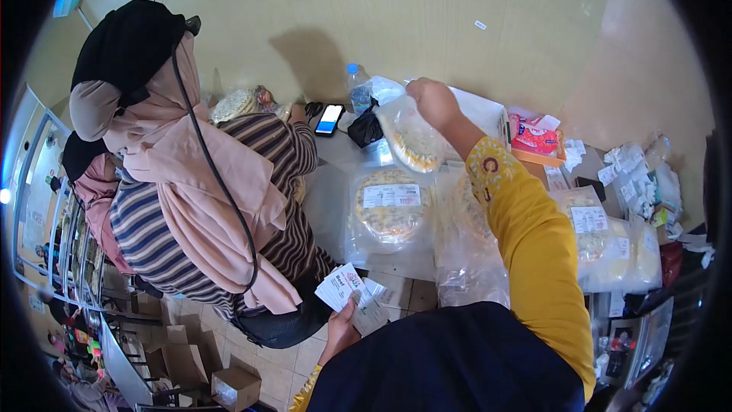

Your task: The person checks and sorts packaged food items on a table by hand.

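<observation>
My right hand (436, 105), at the end of a yellow sleeve, is closed on the top of a clear plastic bag (412, 137) with a round, flat food item inside, lifted above the table. Low in front of me, my left hand (343, 326) holds a fanned stack of printed label cards (349, 290); one reads "Beef". Below the lifted bag lies a bagged pizza-like round (391, 210) with a white label on it. Another bagged round (469, 206) sits to its right, partly hidden by my right arm.
A co-worker (221, 183) in a striped top stands close on the left. Along the wall are a phone (329, 120), a water bottle (357, 88) and a pink packet (534, 133). More labelled bags (591, 221) and crumpled paper (633, 172) lie right; cardboard boxes (235, 387) stand on the floor.
</observation>
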Tool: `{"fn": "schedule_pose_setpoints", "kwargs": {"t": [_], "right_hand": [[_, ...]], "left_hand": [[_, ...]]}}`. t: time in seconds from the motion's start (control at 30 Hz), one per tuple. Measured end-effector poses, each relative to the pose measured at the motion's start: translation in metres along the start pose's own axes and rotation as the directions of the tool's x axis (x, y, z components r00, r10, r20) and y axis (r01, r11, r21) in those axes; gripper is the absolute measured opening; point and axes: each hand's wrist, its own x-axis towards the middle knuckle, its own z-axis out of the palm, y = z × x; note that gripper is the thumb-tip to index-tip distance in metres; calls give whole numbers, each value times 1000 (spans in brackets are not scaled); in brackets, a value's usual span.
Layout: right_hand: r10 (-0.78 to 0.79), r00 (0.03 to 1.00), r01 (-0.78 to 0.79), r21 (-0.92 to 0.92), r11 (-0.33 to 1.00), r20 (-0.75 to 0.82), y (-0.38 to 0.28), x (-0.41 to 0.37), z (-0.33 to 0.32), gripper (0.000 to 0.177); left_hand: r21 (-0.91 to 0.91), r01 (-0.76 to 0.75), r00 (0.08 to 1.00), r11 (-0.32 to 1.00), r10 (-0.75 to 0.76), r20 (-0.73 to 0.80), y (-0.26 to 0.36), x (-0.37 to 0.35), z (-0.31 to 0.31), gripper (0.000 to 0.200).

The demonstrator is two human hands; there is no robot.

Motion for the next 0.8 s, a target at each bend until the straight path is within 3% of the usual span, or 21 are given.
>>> {"fn": "schedule_pose_setpoints", "kwargs": {"t": [0.07,0.2,0.27,0.47,0.57,0.67,0.77,0.8], "right_hand": [[-111,993,110,31,993,50,-23,-15,8,14],[-277,906,259,98,961,320,-83,-84,45,12],[-250,850,278,9,960,464,-105,-124,65,11],[-157,917,191,-57,980,367,-125,-154,58,8],[-139,912,152,-3,988,386,-130,-169,49,9],[-120,962,84,150,985,244,-155,-188,28,8],[167,839,-392,363,845,518,-186,-214,16,21],[196,807,-478,423,770,557,-196,-228,15,18]], "left_hand": [[10,28,999,1000,-28,17,3,1,-5,40],[9,33,999,999,-34,20,8,3,-15,41],[10,46,997,999,-46,59,12,4,-22,41],[-45,81,986,996,-74,148,25,-1,-30,40],[-60,88,969,994,-72,235,27,6,-38,39],[-9,85,968,996,-81,238,35,6,-29,42],[-57,125,945,991,-101,311,33,15,-33,44],[-92,165,931,982,-124,344,33,17,-32,44]]}}
